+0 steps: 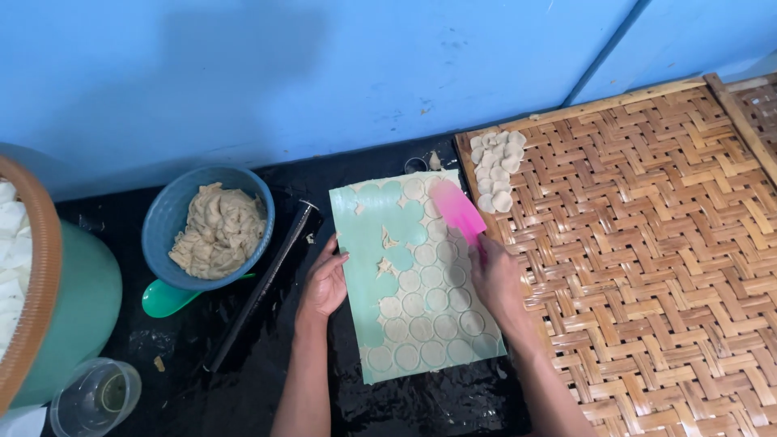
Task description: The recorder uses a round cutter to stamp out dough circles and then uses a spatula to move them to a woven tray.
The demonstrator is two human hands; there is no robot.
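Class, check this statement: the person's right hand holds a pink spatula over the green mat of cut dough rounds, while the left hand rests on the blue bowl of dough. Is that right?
Not quite. In the head view the left hand rests on the left edge of the green mat, not on the blue bowl, which stands apart to the left. The rest holds: the right hand holds the pink spatula over the cut dough rounds.

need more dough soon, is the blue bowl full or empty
Full: the blue bowl holds a heap of beige dough that rises to about its rim.
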